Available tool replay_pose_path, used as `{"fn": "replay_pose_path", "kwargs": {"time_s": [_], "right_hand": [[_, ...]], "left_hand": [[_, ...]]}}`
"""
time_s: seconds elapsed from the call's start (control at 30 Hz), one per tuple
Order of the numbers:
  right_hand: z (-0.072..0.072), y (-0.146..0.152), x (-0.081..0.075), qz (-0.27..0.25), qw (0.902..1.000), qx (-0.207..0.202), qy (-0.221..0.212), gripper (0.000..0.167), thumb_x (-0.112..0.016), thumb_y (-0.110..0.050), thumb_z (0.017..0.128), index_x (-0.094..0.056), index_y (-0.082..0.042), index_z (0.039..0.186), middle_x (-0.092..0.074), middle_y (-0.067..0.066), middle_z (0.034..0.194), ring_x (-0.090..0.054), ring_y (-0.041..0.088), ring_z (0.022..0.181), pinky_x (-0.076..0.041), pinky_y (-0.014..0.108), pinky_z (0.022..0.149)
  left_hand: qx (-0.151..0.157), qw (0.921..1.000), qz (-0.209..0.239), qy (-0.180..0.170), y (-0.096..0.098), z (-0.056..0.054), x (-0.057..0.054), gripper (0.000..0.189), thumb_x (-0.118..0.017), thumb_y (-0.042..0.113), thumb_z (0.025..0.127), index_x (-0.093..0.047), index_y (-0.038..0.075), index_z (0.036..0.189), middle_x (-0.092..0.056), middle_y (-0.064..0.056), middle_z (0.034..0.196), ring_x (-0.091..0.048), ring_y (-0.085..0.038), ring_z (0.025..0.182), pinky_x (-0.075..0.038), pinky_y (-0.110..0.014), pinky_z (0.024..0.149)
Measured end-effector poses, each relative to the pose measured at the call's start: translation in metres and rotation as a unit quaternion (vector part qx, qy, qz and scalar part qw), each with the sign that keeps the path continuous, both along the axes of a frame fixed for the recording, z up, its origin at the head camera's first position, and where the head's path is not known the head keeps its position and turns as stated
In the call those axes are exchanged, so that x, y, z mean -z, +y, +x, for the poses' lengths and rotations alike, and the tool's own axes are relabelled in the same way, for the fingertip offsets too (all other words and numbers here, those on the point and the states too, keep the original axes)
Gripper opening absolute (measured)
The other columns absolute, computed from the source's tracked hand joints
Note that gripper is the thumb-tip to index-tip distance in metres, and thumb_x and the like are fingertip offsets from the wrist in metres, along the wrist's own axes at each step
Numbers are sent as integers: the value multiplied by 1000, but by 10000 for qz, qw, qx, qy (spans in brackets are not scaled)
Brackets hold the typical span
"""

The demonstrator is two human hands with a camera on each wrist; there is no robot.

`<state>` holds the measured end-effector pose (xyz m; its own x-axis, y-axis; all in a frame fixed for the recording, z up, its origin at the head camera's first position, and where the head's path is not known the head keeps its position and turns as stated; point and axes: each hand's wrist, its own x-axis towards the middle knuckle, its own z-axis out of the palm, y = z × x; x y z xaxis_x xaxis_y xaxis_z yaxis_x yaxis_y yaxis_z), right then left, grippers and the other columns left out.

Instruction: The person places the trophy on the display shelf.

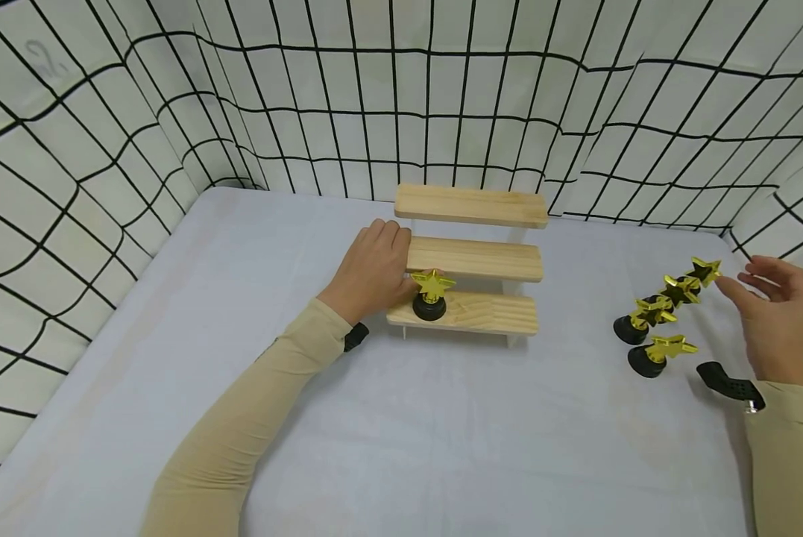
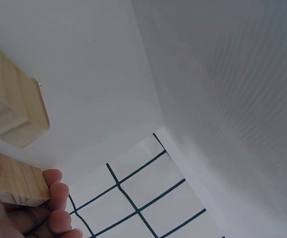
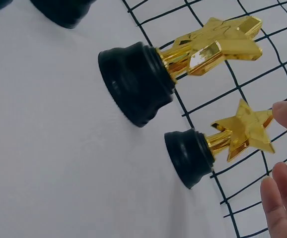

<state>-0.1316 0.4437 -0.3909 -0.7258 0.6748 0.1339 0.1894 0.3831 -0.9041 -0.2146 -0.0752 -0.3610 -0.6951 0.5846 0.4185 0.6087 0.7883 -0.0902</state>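
My left hand [image 1: 374, 265] grips the left end of the middle board of a three-tier wooden display stand [image 1: 475, 257]. In the left wrist view its fingers [image 2: 59, 196] curl round a board's end. A gold star trophy [image 1: 430, 307] with a black base stands on the lowest board's left part, close by the left thumb. Far to the right, my right hand [image 1: 780, 317] is beside the farthest of several similar trophies. Its fingers are spread, and the thumb is at a tip of that trophy's star [image 3: 245, 129]; whether they touch, I cannot tell.
Nearer trophies in the group include a front one [image 1: 646, 360] and another large in the right wrist view [image 3: 138, 82]. All stand on a white-covered table [image 1: 508, 432]. Black wire grid [image 1: 428, 112] over white panels encloses the back and sides.
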Motion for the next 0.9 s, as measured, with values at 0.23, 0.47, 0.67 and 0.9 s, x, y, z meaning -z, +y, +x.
{"fn": "replay_pose_path", "kwargs": {"time_s": [0.23,0.47,0.67,0.9], "right_hand": [[-3,0,6,-238,9978,-81,-619,60,-74,-26,94,-49,-36,148,-48,-32,119,-50,-10,117,-43,6,100],[-6,7,13,-736,9948,-441,-557,67,-76,-19,91,-48,-32,151,-50,-30,115,-54,-10,107,-44,-1,75],[-5,10,21,-242,9915,-983,-819,63,-73,-25,94,-47,-31,151,-51,-32,115,-54,-11,107,-45,-1,75],[-8,10,25,306,9859,-1265,-1048,63,-64,-30,100,-39,-27,158,-53,-29,124,-52,-10,114,-43,-4,78]], "left_hand": [[6,10000,-14,-51,1,0,1,41,-65,21,78,-57,-5,109,-59,-14,94,-50,-30,85,-44,-39,74],[20,10000,-21,8,2,0,-1,43,-68,22,79,-58,-5,110,-60,-15,95,-51,-30,85,-45,-39,73],[15,10000,-58,-28,2,0,-1,43,-67,21,79,-58,-6,111,-60,-15,95,-51,-30,85,-45,-39,73],[-80,9998,-104,-120,2,0,-2,47,-70,23,79,-58,-6,113,-61,-16,97,-51,-30,87,-45,-39,75]]}}
